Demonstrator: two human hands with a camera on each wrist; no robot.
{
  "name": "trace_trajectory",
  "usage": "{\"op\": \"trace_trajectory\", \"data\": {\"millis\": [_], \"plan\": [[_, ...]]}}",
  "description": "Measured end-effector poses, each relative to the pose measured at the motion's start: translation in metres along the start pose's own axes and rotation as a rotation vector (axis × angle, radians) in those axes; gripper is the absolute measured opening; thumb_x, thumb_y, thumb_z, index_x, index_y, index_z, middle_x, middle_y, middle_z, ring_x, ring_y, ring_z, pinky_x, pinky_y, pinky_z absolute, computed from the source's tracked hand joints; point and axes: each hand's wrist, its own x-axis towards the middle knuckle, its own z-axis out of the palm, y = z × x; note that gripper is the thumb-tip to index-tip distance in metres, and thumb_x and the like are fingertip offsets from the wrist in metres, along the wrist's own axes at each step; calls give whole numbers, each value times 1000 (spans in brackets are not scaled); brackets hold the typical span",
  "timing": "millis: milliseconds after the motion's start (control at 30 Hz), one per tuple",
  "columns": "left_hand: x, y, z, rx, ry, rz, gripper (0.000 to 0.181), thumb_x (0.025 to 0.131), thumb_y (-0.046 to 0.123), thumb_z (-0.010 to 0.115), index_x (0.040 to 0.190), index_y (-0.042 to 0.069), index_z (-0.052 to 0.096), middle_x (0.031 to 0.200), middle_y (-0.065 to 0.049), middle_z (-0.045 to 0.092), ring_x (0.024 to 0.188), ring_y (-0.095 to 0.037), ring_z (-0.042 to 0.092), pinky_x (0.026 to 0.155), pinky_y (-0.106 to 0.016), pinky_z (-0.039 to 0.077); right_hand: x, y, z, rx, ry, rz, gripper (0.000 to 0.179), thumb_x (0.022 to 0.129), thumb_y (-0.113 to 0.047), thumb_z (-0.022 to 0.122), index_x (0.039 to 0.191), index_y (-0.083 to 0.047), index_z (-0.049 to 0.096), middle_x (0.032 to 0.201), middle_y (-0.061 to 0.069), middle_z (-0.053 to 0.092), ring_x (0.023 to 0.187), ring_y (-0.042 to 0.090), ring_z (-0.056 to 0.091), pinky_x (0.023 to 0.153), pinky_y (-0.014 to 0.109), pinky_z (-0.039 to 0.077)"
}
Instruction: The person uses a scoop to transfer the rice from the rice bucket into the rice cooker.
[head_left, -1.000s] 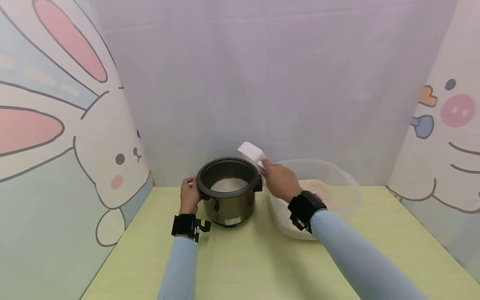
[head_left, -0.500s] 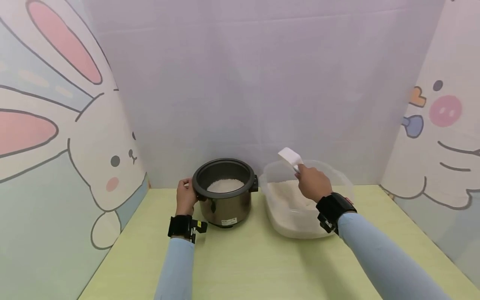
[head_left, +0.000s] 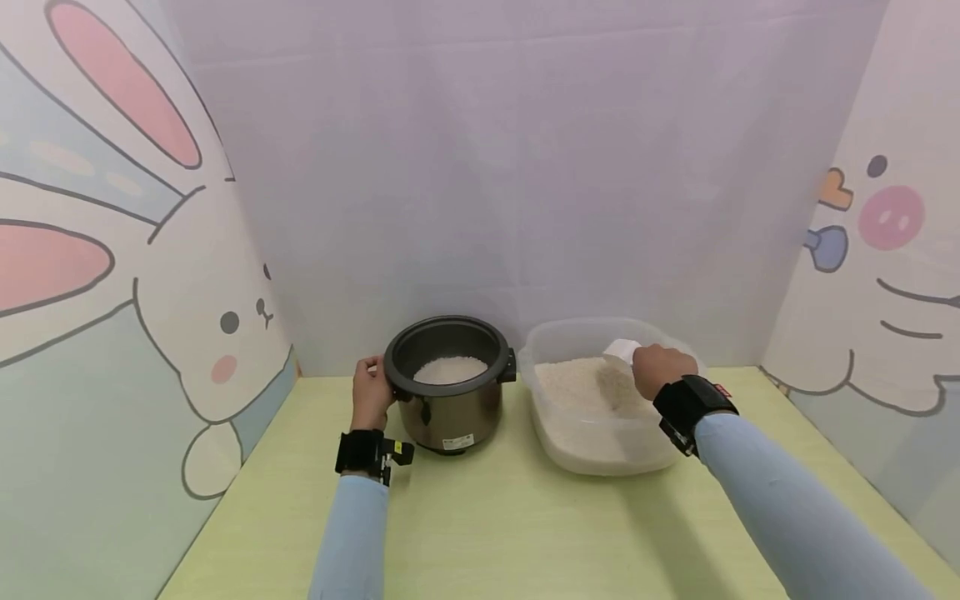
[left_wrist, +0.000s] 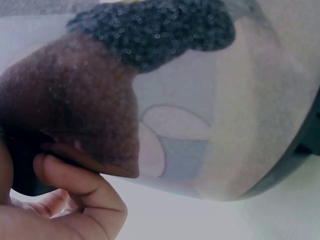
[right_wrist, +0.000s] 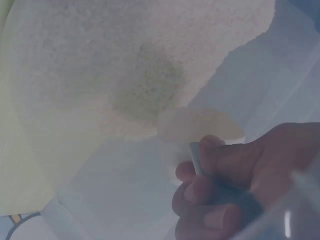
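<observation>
My left hand [head_left: 371, 392] holds the left side handle of a dark metallic rice cooker [head_left: 450, 423]. In the left wrist view, its fingers curl round the black handle [left_wrist: 27, 172] against the shiny wall. White rice [head_left: 452, 371] lies inside the lidless cooker. My right hand [head_left: 663, 371] grips a white measuring scoop [head_left: 620, 350] by its handle, over the right part of a translucent plastic tub [head_left: 600, 458]. Thumb and fingers pinch the handle in the right wrist view, where beige shows in the mouth of the scoop [right_wrist: 202, 125]. The tub holds a bed of rice [head_left: 570, 383].
Cooker and tub stand side by side on a pale green table [head_left: 510, 533], near the back curtain [head_left: 480, 183]. Panels with a cartoon rabbit [head_left: 217, 333] and a cartoon pig [head_left: 892, 267] flank the table.
My right hand has carried the scoop from beside the cooker's rim rightward, then down over the rice in the tub. The left hand keeps its hold on the cooker handle.
</observation>
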Motion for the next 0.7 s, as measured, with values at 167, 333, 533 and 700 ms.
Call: {"op": "trace_trajectory", "data": {"millis": [167,333,533,700], "plan": [[0,1,1,13,4,5,43,111,34,45,136,0,47,98,-11,49,67,-10,55,58,-21,50,-10,-3,0,-171,-18,-37,29,96,4,61,69,-6,65,59,5,57,54,22,55,52,41,48],[-1,0,1,13,1,-4,43,111,35,46,136,0,47,98,-10,49,66,-10,55,57,-22,50,-14,0,7,-236,-5,-57,28,92,5,67,66,-7,64,56,4,55,52,22,57,53,42,52],[-1,-1,1,19,6,2,43,111,35,45,136,0,47,99,-11,49,66,-10,55,57,-21,50,-10,5,18,-273,30,-86,32,92,3,68,63,-9,62,53,2,53,50,22,57,50,41,52],[1,1,1,3,1,-3,43,111,35,45,136,0,47,99,-11,49,66,-10,57,57,-21,52,-7,8,20,-268,-29,-82,28,93,1,68,67,-9,65,55,2,55,50,21,56,51,39,50]]}}
